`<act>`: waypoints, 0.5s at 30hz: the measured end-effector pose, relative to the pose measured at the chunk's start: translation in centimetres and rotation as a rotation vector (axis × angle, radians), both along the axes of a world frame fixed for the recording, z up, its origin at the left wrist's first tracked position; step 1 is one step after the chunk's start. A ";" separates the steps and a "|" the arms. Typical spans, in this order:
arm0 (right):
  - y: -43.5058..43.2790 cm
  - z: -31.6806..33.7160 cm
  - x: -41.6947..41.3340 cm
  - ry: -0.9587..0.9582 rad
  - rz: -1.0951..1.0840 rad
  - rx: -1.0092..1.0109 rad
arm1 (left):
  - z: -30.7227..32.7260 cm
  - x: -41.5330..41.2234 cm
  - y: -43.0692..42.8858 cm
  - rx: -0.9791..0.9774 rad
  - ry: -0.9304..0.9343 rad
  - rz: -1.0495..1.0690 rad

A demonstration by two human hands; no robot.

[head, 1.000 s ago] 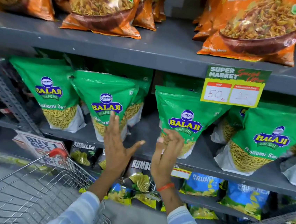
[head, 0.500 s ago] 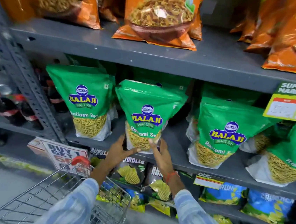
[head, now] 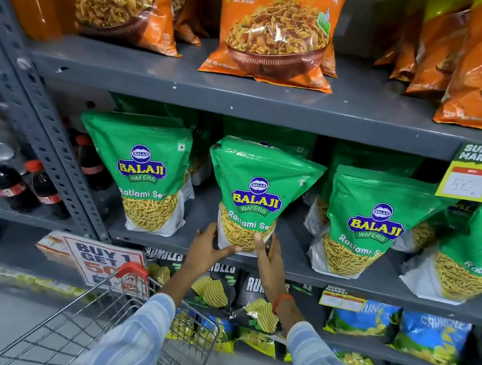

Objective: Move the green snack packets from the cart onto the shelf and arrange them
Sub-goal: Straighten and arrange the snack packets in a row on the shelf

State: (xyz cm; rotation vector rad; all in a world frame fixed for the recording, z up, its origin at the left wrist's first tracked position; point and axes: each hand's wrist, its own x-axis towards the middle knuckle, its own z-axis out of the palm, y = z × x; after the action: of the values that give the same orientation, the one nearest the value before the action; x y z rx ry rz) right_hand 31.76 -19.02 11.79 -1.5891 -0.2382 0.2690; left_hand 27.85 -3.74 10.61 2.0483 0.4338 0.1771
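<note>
A green Balaji snack packet (head: 257, 196) stands upright at the front of the grey middle shelf (head: 192, 239). My left hand (head: 207, 250) holds its lower left corner and my right hand (head: 267, 256) holds its lower right corner. Another green packet (head: 148, 172) stands to its left, and more green packets (head: 369, 222) stand to its right and behind. The wire cart (head: 105, 325) with a red handle tip sits at the lower left, under my left sleeve; its inside looks bare where visible.
Orange snack bags (head: 276, 28) fill the shelf above. Black and blue chip bags (head: 251, 299) line the shelf below. Cola bottles (head: 10, 185) stand left of the perforated grey upright (head: 45, 138). A yellow price tag (head: 481, 175) hangs at right, a "Buy 1 Get 1" sign (head: 98, 259) at left.
My hands were open and off the packets; they closed on the base of the centre green packet. The view shifted left and closer to the shelf.
</note>
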 end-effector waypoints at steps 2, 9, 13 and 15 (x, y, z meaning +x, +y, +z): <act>0.5 0.1 -0.6 -0.027 -0.037 0.000 | 0.1 -0.2 -0.2 -0.005 -0.018 0.006; 0.9 -0.1 0.0 -0.018 -0.014 -0.148 | 0.4 -0.4 -0.4 0.031 -0.038 0.056; 0.6 -0.5 0.0 -0.026 -0.020 -0.193 | 0.4 -0.3 -0.3 0.034 -0.032 0.042; 0.5 -0.3 -0.9 -0.069 -0.110 -0.177 | 0.8 -0.3 -0.3 0.058 -0.023 0.024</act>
State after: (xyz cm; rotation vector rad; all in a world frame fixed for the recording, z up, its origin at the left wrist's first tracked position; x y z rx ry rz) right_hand 30.90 -18.51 11.46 -1.7819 -0.1828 0.1533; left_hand 27.52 -4.02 11.38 2.0964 0.4433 0.2298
